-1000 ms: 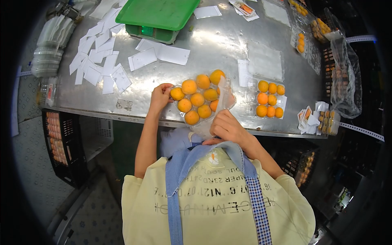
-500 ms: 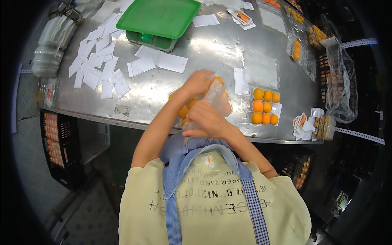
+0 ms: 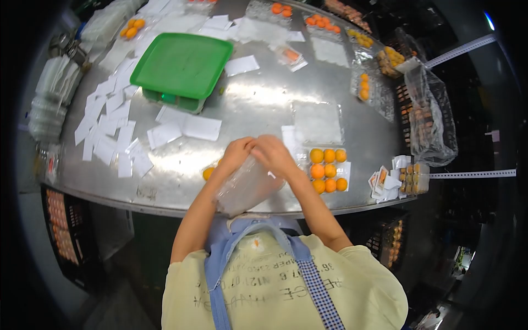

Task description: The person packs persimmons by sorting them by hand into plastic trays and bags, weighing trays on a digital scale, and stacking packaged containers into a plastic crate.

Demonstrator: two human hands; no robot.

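A clear plastic box [image 3: 250, 187] stands in front of me at the table's near edge, its sheet-like side blurred by motion. My left hand [image 3: 237, 153] and my right hand [image 3: 273, 155] meet at its far edge, fingers bent and closed on the plastic. Some oranges [image 3: 208, 174] peek out beside my left forearm; whatever else lies under the plastic is hidden. To the right of my right hand, an open tray of oranges [image 3: 329, 171] rests on the steel table, with its clear lid [image 3: 318, 123] laid back beyond it.
A green-topped scale [image 3: 182, 65] stands at the back left. Loose white cards [image 3: 113, 118] lie scattered left of it. Stacked clear containers [image 3: 52, 104] sit along the left edge. More fruit packs [image 3: 364, 88] and a small pack with cards [image 3: 413, 179] lie on the right.
Both hands have come together at the plastic's far edge, where before they were apart over the oranges. The plastic now covers more of my view of the fruit. The camera view has shifted.
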